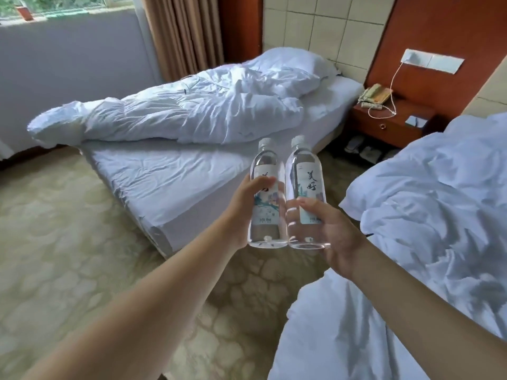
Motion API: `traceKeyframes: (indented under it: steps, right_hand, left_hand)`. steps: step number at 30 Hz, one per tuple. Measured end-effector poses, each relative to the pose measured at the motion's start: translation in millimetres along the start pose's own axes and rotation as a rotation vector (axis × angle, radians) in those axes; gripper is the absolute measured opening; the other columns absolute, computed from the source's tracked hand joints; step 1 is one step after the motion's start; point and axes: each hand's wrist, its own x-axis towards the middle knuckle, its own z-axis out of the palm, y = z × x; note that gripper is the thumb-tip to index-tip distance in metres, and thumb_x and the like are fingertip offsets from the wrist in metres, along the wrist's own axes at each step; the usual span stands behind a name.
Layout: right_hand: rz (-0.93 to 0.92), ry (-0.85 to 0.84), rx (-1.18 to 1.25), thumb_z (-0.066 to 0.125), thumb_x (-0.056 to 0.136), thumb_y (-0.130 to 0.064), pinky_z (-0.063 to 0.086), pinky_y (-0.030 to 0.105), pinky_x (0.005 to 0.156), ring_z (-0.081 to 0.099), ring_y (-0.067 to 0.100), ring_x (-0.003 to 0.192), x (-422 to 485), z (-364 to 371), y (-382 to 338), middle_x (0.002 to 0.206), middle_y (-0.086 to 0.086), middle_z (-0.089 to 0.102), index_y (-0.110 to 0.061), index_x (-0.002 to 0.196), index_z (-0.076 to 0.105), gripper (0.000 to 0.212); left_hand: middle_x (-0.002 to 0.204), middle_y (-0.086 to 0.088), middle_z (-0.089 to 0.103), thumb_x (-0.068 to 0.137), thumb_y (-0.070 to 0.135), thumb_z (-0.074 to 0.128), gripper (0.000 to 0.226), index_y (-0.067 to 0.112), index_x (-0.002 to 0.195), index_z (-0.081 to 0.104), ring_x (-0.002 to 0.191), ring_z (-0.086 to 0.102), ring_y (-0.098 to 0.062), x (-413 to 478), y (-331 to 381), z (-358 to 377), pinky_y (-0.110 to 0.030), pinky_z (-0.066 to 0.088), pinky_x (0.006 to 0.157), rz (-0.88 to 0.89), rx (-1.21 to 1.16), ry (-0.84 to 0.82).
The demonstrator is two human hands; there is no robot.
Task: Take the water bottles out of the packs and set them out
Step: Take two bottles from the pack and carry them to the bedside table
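2 water bottles, both out of any pack & in hand: left hand [244,212] wraps the left bottle [265,165] at mid-label, right hand [333,237] grips the right bottle [305,171] low, near its base. Both are upright, caps up, side by side & touching, held in the air betw. 2 beds: far bed [178,171] & near bed [428,215]. No packs in view. Likely drop spot: the 1 nightstand [395,126], ahead & to the right, so the right hand is nearer; keep long axis vertical. 1 phone [374,95] sits there.
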Motion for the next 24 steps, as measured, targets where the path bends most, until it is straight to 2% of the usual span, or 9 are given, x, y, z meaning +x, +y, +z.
traceKeyframes:
  steps: [3,7,9,15,20,24]
  right_hand:
    - [-0.023,0.066,0.02,0.069,0.065,-0.032,0.056,0.029,0.059,0.064,0.017,0.063,33.0,17.4,-5.4,0.075,0.002,0.066,-0.011,0.099,0.062,0.04]
    - [-0.073,0.166,-0.021,0.068,0.062,-0.038,0.054,0.026,0.053,0.067,0.016,0.061,66.5,21.2,-15.5,0.073,0.0,0.069,-0.014,0.095,0.065,0.04]
    - [-0.075,0.21,-0.016,0.068,0.06,-0.04,0.054,0.025,0.052,0.067,0.015,0.06,79.8,14.3,-22.9,0.072,0.0,0.07,-0.015,0.094,0.065,0.042]
    - [-0.054,0.323,-0.003,0.07,0.059,-0.044,0.051,0.028,0.056,0.066,0.016,0.063,119.9,-34.5,-50.3,0.075,0.0,0.069,-0.016,0.093,0.066,0.044]
    - [-0.05,0.334,-0.021,0.069,0.058,-0.044,0.052,0.025,0.053,0.067,0.017,0.063,157.9,-75.3,-90.0,0.077,0.002,0.07,-0.016,0.091,0.068,0.043]
    - [-0.059,0.334,0.001,0.069,0.058,-0.042,0.052,0.025,0.051,0.067,0.015,0.062,184.1,-104.1,-118.9,0.076,0.002,0.07,-0.015,0.09,0.068,0.042]
  left_hand:
    - [0.068,-0.007,0.061,0.08,0.031,0.058,0.035,0.009,0.107,0.052,0.051,0.061,-0.02,33.7,26.1,-20.7,-0.027,0.05,0.048,-0.026,0.029,-0.063]
    - [0.074,-0.009,0.061,0.076,0.035,0.06,0.049,0.009,0.116,0.053,0.055,0.062,-0.021,77.5,46.5,-30.3,-0.028,0.05,0.051,-0.069,0.083,-0.143]
    - [0.073,-0.008,0.062,0.078,0.034,0.058,0.046,0.009,0.115,0.053,0.053,0.063,-0.02,99.3,51.3,-25.4,-0.027,0.051,0.048,-0.084,0.089,-0.172]
    - [0.067,-0.004,0.067,0.081,0.034,0.059,0.038,0.009,0.11,0.057,0.053,0.065,-0.018,169.2,57.8,12.8,-0.027,0.051,0.047,-0.148,0.087,-0.214]
    - [0.063,-0.004,0.069,0.08,0.041,0.057,0.029,0.013,0.083,0.066,0.05,0.066,-0.02,228.5,73.4,45.4,-0.028,0.051,0.044,-0.192,0.084,-0.204]
    - [0.063,-0.004,0.069,0.082,0.041,0.056,0.031,0.013,0.091,0.064,0.053,0.067,-0.019,270.0,87.1,70.6,-0.029,0.052,0.045,-0.165,0.099,-0.242]
